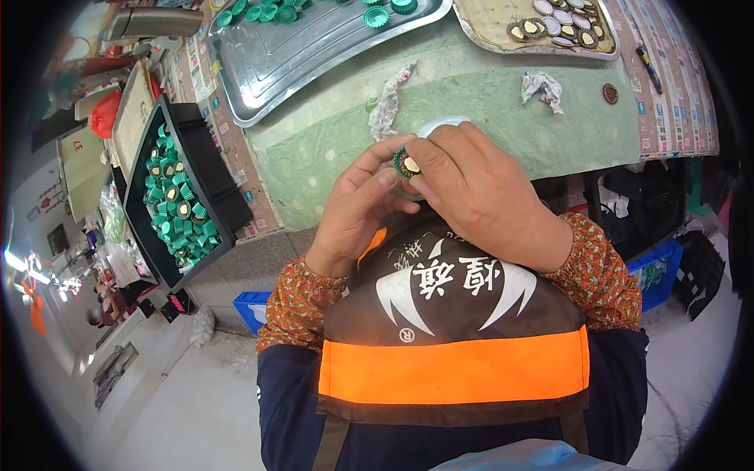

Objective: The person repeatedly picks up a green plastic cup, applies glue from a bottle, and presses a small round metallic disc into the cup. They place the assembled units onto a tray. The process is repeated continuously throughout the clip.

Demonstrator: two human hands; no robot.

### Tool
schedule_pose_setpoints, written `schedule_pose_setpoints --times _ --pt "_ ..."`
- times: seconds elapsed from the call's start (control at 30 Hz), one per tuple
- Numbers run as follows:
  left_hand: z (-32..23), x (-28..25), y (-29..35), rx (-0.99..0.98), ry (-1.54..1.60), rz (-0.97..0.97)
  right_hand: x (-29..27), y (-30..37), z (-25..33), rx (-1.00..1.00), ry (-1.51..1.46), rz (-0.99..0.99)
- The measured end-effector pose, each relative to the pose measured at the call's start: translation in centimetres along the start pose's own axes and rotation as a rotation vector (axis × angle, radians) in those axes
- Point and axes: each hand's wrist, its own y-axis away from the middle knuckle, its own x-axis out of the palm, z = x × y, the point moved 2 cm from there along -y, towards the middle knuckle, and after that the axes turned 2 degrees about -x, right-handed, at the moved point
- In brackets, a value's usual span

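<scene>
Cup (399, 163) btwn L/R fingers (381, 180) (433, 159), nr cloth (585, 140) edge (room R)

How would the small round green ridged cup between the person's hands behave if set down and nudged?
The small round green ridged cup is probably light, since it looks tiny beside the left hand and right hand. On its edge, it might roll, given its circular outline. Its ridges would likely make it less slippery to grip.

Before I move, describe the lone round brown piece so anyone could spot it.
Start at the green cloth. At its right end, on the near side of the right metal tray, lies a small brown round piece. Unlike the clustered pieces in that tray, it sits alone.
</scene>
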Motion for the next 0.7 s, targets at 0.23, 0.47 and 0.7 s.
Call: schedule_pose_setpoints --times 0.23,0.47,0.7 --pt "0.0 0.0 0.0 -0.014 -0.001 0.006 0.0 0.1 0.1 -0.032 0.02 -0.007" --pt "-0.1 1.2 0.4 -0.01 -0.124 -0.038 0.4 0.1 -0.1 -0.066 0.056 -0.049" --pt "-0.1 1.5 0.1 0.038 -0.311 -0.098 1.3 0.8 -1.2 0.052 -0.209 -0.084"
